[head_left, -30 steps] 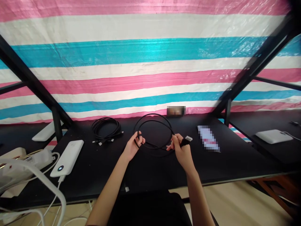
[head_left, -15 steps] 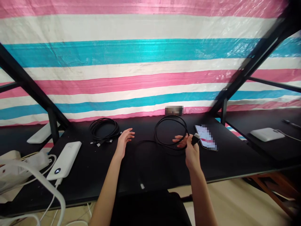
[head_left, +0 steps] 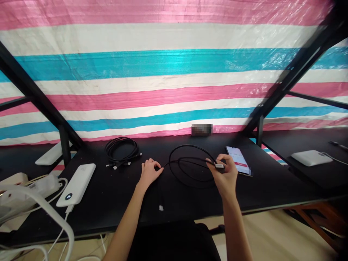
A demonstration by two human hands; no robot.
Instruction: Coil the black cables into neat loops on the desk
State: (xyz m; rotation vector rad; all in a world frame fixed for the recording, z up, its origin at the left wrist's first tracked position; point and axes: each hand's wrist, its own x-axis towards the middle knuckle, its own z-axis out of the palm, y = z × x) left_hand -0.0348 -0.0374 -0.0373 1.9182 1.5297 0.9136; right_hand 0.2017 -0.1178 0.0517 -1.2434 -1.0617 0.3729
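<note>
A black cable (head_left: 190, 146) lies in loose loops between my hands, above or on the black table; its exact height I cannot tell. My right hand (head_left: 225, 172) is closed on one end, its silver plug (head_left: 219, 166) showing between thumb and fingers. With thumb and forefinger pinched, my left hand (head_left: 150, 171) grips the cable left of the loops. From there the cable's other end hangs toward me, with a light plug (head_left: 161, 208) near the table's front. Left of my left hand rests a coil of black cables (head_left: 121, 149) with several plugs.
A phone (head_left: 238, 159) lies lit beyond my right hand. At left are a white power bank (head_left: 76, 185), a power strip (head_left: 40, 190) and white cords. Another white power bank (head_left: 311, 157) sits on the right. Black slanted posts (head_left: 262, 105) flank the table (head_left: 261, 192) before striped sheeting.
My left hand has gone from open to pinching the cable, moving slightly right and down. The loops have loosened and spread, and my right hand has turned the plug.
</note>
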